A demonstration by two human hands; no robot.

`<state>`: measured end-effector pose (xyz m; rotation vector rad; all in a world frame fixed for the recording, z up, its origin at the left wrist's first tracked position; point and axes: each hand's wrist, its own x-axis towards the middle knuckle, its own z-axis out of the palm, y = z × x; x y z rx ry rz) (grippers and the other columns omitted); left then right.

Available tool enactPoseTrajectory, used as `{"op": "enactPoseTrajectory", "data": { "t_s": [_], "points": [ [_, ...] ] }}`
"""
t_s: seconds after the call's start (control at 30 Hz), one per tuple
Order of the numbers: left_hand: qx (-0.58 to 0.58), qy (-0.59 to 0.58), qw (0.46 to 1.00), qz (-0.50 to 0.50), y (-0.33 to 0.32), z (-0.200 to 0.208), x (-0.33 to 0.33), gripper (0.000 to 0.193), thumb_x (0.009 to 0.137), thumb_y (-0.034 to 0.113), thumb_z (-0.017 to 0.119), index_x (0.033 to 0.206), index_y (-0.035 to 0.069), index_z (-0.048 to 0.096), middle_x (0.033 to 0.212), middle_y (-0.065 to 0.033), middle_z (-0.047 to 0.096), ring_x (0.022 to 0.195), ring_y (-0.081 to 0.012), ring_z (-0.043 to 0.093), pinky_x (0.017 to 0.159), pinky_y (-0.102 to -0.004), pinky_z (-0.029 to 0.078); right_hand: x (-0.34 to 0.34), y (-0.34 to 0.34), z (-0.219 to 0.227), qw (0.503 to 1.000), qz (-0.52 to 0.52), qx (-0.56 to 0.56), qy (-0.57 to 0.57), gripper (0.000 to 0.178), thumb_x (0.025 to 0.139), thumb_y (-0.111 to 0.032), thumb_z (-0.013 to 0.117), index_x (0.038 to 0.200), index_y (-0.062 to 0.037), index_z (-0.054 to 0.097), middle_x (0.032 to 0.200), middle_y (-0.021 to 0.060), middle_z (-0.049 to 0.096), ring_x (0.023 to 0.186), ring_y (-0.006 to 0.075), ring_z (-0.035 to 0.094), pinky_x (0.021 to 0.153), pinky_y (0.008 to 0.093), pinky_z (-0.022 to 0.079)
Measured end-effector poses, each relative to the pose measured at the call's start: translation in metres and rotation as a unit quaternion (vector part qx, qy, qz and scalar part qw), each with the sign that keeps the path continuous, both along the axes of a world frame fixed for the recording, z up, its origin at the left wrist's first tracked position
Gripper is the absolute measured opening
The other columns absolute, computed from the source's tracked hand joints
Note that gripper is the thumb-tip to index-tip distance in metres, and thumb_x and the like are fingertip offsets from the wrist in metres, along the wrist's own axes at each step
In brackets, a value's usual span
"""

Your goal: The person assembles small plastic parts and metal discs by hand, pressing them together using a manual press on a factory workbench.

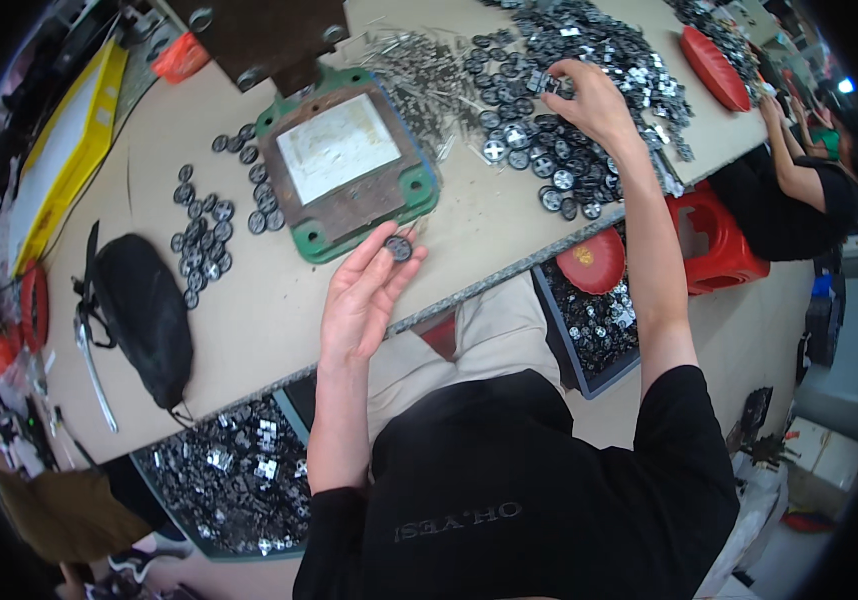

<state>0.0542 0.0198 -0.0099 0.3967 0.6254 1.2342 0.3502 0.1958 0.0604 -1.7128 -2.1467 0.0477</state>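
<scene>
My left hand (361, 290) is at the table's near edge, in front of a green-based press (339, 145) with a white pad. Between its thumb and fingers is a small round black wheel-like part (399, 248). Out to the right, my right hand (594, 105) is over a heap of similar parts (559, 165). Its thumb and forefinger pinch a small dark and silvery piece (541, 83), whose exact kind I cannot make out. Loose round black parts (207, 240) lie on the table left of the press.
Thin clear sticks (419, 85) lie behind the press, under its dark upper block (269, 35). A black pouch (144, 310) sits at left, a red dish (717, 70) at far right. Bins of parts (229, 480) stand below the table. Another person (799, 190) sits at right.
</scene>
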Motion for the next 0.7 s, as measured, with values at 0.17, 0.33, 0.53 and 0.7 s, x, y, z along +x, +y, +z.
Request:
{"op": "enactPoseTrajectory", "data": {
  "t_s": [0.17,0.33,0.53,0.7],
  "points": [
    [0.011,0.017,1.000,-0.008,-0.002,0.000,0.000,0.037,0.091,0.008,0.049,0.126,-0.002,0.043,0.120,-0.0201,0.052,0.105,-0.0266,0.057,0.090,-0.0297,0.049,-0.040,-0.048,-0.003,0.982,0.082,-0.091,0.141,0.040,0.070,-0.025,0.069,0.101,-0.0002,0.061,0.078,0.0091,0.060,0.067,0.0155,0.049,0.062,0.0294,0.044],
    [0.008,0.026,1.000,0.002,-0.005,-0.001,0.000,0.036,0.091,0.008,0.049,0.125,-0.002,0.045,0.118,-0.0201,0.054,0.102,-0.0262,0.059,0.088,-0.0295,0.051,-0.066,-0.079,-0.021,0.936,0.064,-0.215,0.271,0.037,0.072,-0.018,0.073,0.101,0.0030,0.062,0.082,0.0066,0.064,0.065,0.0094,0.052,0.062,0.0241,0.045],
    [0.016,0.064,0.998,0.023,-0.005,0.001,0.009,0.032,0.090,0.006,0.050,0.121,-0.002,0.048,0.111,-0.0179,0.058,0.096,-0.0258,0.061,0.084,-0.0293,0.053,-0.083,-0.103,-0.034,0.809,0.123,-0.252,0.517,0.030,0.071,-0.009,0.074,0.097,0.0047,0.065,0.076,0.0045,0.065,0.067,0.0057,0.054,0.062,0.0197,0.045],
    [0.013,0.074,0.997,0.028,-0.005,0.002,0.010,0.031,0.090,0.005,0.050,0.120,-0.002,0.050,0.109,-0.0166,0.059,0.095,-0.0258,0.061,0.083,-0.0292,0.053,-0.092,-0.110,-0.023,0.821,0.151,-0.229,0.500,0.026,0.071,-0.007,0.074,0.093,0.0040,0.066,0.078,0.0033,0.064,0.065,0.0052,0.052,0.060,0.0196,0.044]
  ]
}}
